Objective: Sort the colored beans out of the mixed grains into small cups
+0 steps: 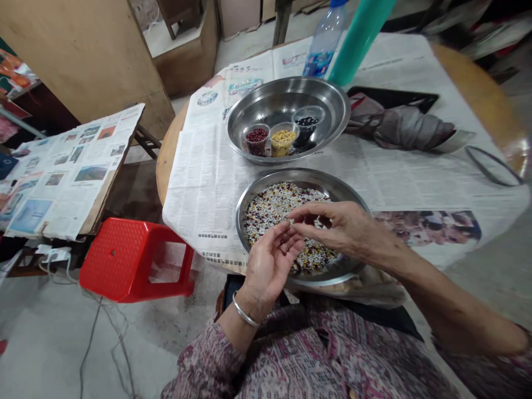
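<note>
My left hand (271,257) is palm up with curled fingers over the near steel basin (245,209), cradling what look like a few dark red beans. Just above its fingertips, my right hand (338,227) has thumb and forefinger brought together in a pinch; whatever lies between them is too small to name. White rice grains mixed with dark red, yellow and black beans (274,202) cover the basin's floor. Behind it, a second steel basin (332,119) holds a cup of red beans (256,139), a cup of yellow kernels (283,139) and a cup of black beans (306,124).
Newspaper (199,183) covers the round table. At the back stand a plastic bottle (324,44) and a green tube-like object (359,41). A folded umbrella (399,127) lies on the right. A red stool (133,260) and another papered table (75,172) are on the left.
</note>
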The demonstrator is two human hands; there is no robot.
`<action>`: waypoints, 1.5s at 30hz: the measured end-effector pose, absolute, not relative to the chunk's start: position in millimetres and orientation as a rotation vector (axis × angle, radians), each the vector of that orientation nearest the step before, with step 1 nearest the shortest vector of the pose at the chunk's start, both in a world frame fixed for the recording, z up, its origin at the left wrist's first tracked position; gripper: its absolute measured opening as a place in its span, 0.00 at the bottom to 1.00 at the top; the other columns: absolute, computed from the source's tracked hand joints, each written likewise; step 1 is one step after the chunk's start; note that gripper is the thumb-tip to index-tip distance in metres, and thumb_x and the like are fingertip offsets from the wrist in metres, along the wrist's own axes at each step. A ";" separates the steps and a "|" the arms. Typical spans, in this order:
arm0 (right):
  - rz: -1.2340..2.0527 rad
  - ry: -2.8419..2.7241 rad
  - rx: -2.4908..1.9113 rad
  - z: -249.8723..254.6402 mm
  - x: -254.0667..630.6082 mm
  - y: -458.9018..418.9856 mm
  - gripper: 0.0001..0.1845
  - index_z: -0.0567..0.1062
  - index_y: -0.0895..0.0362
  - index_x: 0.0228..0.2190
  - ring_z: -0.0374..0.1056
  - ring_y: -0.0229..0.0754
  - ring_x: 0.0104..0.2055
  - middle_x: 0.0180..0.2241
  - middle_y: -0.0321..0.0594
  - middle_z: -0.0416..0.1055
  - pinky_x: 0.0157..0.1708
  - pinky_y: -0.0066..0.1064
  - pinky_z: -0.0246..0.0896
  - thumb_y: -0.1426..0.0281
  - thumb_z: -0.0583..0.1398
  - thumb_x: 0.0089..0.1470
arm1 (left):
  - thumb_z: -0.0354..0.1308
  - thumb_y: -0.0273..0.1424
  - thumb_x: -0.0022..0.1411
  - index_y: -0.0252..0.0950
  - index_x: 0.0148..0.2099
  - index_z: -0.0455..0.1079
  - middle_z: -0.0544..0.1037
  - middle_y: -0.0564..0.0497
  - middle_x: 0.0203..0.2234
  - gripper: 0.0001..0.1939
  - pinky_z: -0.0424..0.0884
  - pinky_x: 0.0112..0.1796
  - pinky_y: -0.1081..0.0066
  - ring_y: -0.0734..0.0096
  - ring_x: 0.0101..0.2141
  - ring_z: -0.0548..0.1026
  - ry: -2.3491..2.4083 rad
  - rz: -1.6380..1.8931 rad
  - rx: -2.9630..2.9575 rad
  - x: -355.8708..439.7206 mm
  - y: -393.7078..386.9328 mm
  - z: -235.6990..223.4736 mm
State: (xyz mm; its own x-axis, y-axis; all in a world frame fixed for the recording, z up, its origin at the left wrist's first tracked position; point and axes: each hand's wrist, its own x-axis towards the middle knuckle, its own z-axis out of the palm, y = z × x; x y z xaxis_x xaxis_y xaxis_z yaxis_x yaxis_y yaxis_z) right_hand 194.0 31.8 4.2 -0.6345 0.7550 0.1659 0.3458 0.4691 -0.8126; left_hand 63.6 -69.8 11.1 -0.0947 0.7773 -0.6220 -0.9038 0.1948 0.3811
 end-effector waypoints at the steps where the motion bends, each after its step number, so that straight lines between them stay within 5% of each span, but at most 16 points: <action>1: 1.039 -2.178 -0.959 3.8 193.5 33.8 0.11 0.80 0.53 0.33 0.72 0.41 0.29 0.30 0.39 0.79 0.29 0.33 0.65 0.62 0.60 0.55 | 0.50 0.28 0.72 0.29 0.37 0.74 0.76 0.46 0.32 0.14 0.71 0.40 0.75 0.75 0.33 0.75 0.883 1.417 -0.196 63.3 -70.1 11.6; 5: 0.906 -2.221 -1.028 -4.5 183.2 49.0 0.11 0.80 0.54 0.34 0.74 0.44 0.32 0.32 0.41 0.80 0.34 0.36 0.66 0.63 0.59 0.57 | 0.51 0.31 0.72 0.32 0.31 0.65 0.65 0.54 0.24 0.15 0.60 0.24 0.82 0.81 0.22 0.62 0.807 1.358 -0.178 61.2 -73.7 12.6; 9: 0.700 -2.447 -0.950 -12.5 158.7 62.9 0.12 0.81 0.55 0.37 0.75 0.46 0.38 0.38 0.43 0.81 0.40 0.36 0.66 0.68 0.57 0.59 | 0.50 0.32 0.72 0.34 0.30 0.61 0.57 0.58 0.21 0.15 0.52 0.21 0.83 0.82 0.19 0.53 0.744 1.305 -0.144 59.8 -76.2 12.6; 17: 0.167 -2.759 -1.024 -13.9 118.8 71.8 0.15 0.80 0.59 0.39 0.72 0.49 0.44 0.42 0.49 0.78 0.36 0.36 0.60 0.72 0.53 0.63 | 0.44 0.31 0.74 0.35 0.30 0.59 0.56 0.57 0.23 0.17 0.54 0.22 0.82 0.81 0.20 0.54 0.716 1.313 -0.191 58.5 -73.5 11.0; 30: 0.076 -2.763 -1.039 -20.4 119.7 74.0 0.13 0.77 0.58 0.33 0.70 0.46 0.37 0.36 0.47 0.77 0.31 0.35 0.52 0.71 0.53 0.60 | 0.51 0.35 0.72 0.35 0.31 0.59 0.56 0.57 0.24 0.16 0.56 0.24 0.82 0.79 0.22 0.54 0.670 1.332 -0.101 58.9 -75.0 3.6; 39: 0.281 -2.598 -1.110 -23.3 151.6 73.7 0.09 0.76 0.53 0.29 0.69 0.45 0.32 0.32 0.42 0.77 0.29 0.35 0.53 0.67 0.56 0.56 | 0.52 0.35 0.72 0.35 0.31 0.60 0.58 0.56 0.24 0.16 0.58 0.24 0.81 0.79 0.22 0.56 0.679 1.339 -0.114 59.4 -74.8 3.9; 45: 1.051 -2.181 -1.157 -10.4 165.8 68.4 0.08 0.76 0.52 0.28 0.64 0.40 0.26 0.26 0.38 0.74 0.28 0.34 0.57 0.62 0.60 0.51 | 0.50 0.32 0.72 0.32 0.32 0.66 0.67 0.53 0.25 0.15 0.62 0.26 0.80 0.80 0.23 0.65 0.732 1.402 -0.169 63.4 -72.9 4.9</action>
